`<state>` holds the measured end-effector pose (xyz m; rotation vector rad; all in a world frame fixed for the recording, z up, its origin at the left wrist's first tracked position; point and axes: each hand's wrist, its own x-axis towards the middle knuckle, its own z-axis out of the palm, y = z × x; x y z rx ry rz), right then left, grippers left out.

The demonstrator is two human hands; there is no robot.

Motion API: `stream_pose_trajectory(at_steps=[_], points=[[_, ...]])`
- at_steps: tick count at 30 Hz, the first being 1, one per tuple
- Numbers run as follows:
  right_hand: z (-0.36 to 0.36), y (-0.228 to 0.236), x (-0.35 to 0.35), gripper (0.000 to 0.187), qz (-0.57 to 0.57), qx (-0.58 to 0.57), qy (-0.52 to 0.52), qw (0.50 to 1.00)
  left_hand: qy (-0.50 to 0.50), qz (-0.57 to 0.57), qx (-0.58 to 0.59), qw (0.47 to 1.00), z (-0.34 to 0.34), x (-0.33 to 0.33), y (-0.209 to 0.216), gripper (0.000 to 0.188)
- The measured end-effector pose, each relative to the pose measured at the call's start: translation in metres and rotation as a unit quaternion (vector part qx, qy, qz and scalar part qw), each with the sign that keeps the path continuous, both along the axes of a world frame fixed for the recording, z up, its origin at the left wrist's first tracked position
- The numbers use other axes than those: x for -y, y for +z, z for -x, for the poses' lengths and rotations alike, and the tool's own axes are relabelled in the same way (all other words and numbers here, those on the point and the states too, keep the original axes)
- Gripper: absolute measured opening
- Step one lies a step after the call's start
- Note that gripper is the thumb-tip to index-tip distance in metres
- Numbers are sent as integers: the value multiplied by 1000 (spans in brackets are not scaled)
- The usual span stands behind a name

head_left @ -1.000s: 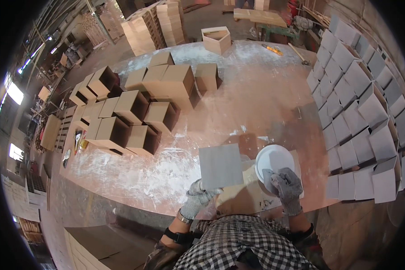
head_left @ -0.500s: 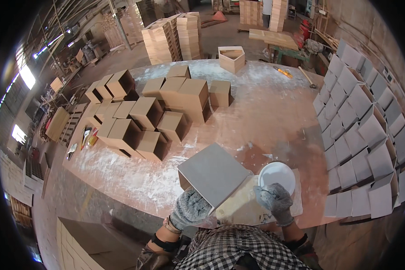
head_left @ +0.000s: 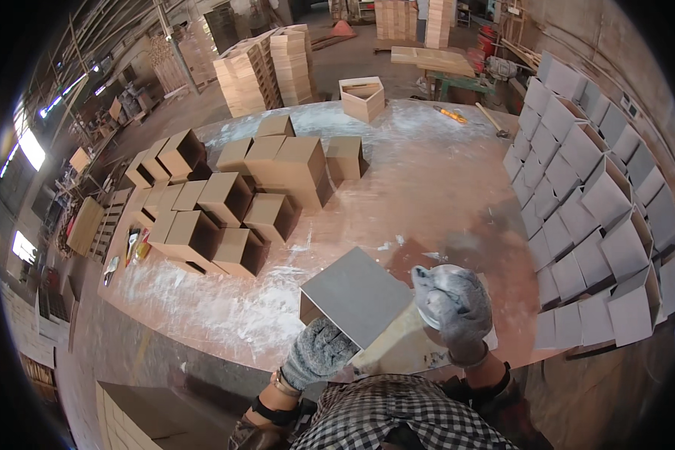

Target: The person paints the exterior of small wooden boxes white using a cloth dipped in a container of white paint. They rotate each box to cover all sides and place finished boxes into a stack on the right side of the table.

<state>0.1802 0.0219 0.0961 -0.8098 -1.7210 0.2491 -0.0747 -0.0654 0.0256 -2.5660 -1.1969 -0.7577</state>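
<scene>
My left hand (head_left: 321,351), in a grey knit glove, is closed on the near left edge of a cardboard box (head_left: 358,294). The box's upper face is smooth and grey; a bit of its brown side shows at the left. My right hand (head_left: 457,304), gloved too, hangs over a round white tub (head_left: 432,315) just right of the box. Its fingers are curled together, and what they hold, if anything, is hidden. The hand covers most of the tub. Under the tub and box lies a pale stained sheet (head_left: 397,346).
Several brown open boxes (head_left: 277,169) stand grouped on the table's (head_left: 420,202) left half. Grey-faced boxes (head_left: 589,195) are stacked along the right side. A wooden box (head_left: 362,103), a yellow-handled tool (head_left: 451,115) and a hammer (head_left: 493,120) lie at the far edge.
My right hand has risen and moved farther over the tub, covering more of it. The left hand still holds the box. The whole view has shifted slightly.
</scene>
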Motion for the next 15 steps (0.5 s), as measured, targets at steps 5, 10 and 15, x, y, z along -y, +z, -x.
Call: stream_pose_trajectory(at_steps=[5, 10, 15], points=[[6, 3, -20, 31, -109, 167, -6, 980, -7, -7, -14, 1000, -7, -3, -1, 38], [-11, -51, -26, 31, 91, 43, 6, 995, 37, 0, 9, 999, -5, 10, -2, 37], [-19, -65, -20, 18, 45, 128, -81, 987, 46, -5, 40, 998, 1, 9, -18, 39]])
